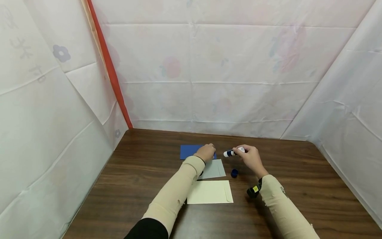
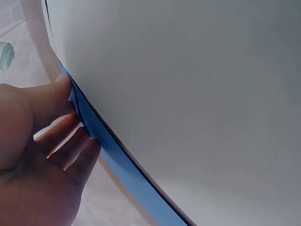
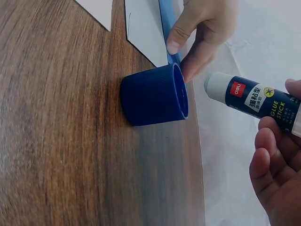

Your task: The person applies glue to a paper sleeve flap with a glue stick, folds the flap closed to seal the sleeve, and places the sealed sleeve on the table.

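Observation:
At the far side of the table lies a blue envelope [image 1: 188,151]. My left hand [image 1: 206,152] pinches its right end, with the thumb on one face and fingers behind the blue strip [image 2: 123,167] in the left wrist view. My right hand [image 1: 252,161] holds an uncapped glue stick [image 1: 229,153] by its base, just right of the left hand. Its white tip points left, toward the blue paper, with a gap between them. The label "GLUE STICK" faces the right wrist camera. A dark blue cap [image 3: 153,96] sits on the table nearer me.
Below the blue envelope is a pale grey envelope [image 1: 216,170], partly under my left forearm. A cream envelope [image 1: 209,192] lies closer still, its flap at the right. White printed sheets [image 1: 191,66] hang behind the wooden table [image 1: 134,166] and at both sides.

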{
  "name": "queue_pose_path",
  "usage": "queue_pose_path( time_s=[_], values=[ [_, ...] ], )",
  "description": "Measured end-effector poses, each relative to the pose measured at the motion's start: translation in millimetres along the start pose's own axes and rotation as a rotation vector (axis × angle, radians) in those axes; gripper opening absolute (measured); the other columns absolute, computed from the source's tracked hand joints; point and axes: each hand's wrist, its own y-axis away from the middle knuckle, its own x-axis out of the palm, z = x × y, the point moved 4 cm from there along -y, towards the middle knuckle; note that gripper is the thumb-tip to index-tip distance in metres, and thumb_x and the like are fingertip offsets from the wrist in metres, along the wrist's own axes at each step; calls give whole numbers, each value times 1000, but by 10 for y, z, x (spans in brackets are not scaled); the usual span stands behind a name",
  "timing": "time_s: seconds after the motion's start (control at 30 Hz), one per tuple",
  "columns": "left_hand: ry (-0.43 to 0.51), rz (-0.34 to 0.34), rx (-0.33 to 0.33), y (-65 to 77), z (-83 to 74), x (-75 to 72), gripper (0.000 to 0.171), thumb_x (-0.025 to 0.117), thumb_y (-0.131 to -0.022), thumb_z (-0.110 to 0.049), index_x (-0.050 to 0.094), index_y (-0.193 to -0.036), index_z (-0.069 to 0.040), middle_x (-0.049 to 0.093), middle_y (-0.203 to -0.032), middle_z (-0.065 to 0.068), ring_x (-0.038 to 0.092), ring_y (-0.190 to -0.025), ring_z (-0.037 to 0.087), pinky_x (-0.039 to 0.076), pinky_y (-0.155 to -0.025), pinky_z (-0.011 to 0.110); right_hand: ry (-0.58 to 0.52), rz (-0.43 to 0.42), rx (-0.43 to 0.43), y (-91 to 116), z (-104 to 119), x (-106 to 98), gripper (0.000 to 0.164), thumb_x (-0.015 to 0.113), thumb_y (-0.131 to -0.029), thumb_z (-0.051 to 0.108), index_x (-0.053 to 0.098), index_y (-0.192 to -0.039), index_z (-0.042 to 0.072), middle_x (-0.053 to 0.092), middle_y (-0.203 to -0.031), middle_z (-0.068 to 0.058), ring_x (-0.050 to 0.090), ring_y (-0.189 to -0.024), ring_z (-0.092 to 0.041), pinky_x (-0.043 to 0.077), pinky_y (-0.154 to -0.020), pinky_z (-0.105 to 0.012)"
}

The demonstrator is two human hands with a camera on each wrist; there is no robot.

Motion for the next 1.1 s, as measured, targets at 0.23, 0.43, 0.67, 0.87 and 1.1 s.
queue_pose_path(
  time_s=[0.23, 0.43, 0.67, 0.87, 1.1],
  values=[
    [-11, 93, -9, 62, -10, -5, 37, 51, -102, -22, 56, -138, -14, 39, -156, 4, 35, -144, 21, 40, -112, 33, 7, -10, -3, 15, -11, -2, 38, 69, -91, 36, 72, -103, -1, 67, -92, -18, 65, -75, -38, 57, -67, -46],
    [60, 93, -1, 96, -8, -30, 34, 50, -102, -17, 58, -135, -10, 37, -156, 7, 35, -145, 22, 37, -114, 33, 11, -15, -15, 23, -8, -5, 37, 69, -91, 34, 72, -103, -1, 67, -91, -18, 64, -74, -38, 57, -63, -40],
    [135, 75, -24, 117, 26, -15, 35, 48, -103, -18, 54, -137, -11, 34, -158, 7, 35, -145, 21, 37, -114, 34, 5, -19, -18, 28, -4, -9, 37, 69, -91, 34, 72, -103, -1, 68, -92, -18, 64, -75, -38, 56, -63, -39],
    [212, 62, -75, 141, 50, 10, 38, 45, -104, -20, 48, -141, -14, 27, -161, 6, 30, -147, 22, 34, -116, 39, -4, -22, -17, 26, -10, 1, 37, 69, -91, 34, 72, -102, -1, 67, -92, -18, 65, -77, -36, 57, -67, -42],
    [190, 82, -90, 102, 78, 76, 36, 44, -105, -23, 45, -140, -16, 24, -162, 4, 23, -150, 22, 26, -120, 44, -5, -25, -12, 28, -27, -4, 37, 70, -90, 34, 72, -100, -1, 67, -88, -16, 65, -72, -32, 57, -65, -41]
  ],
)
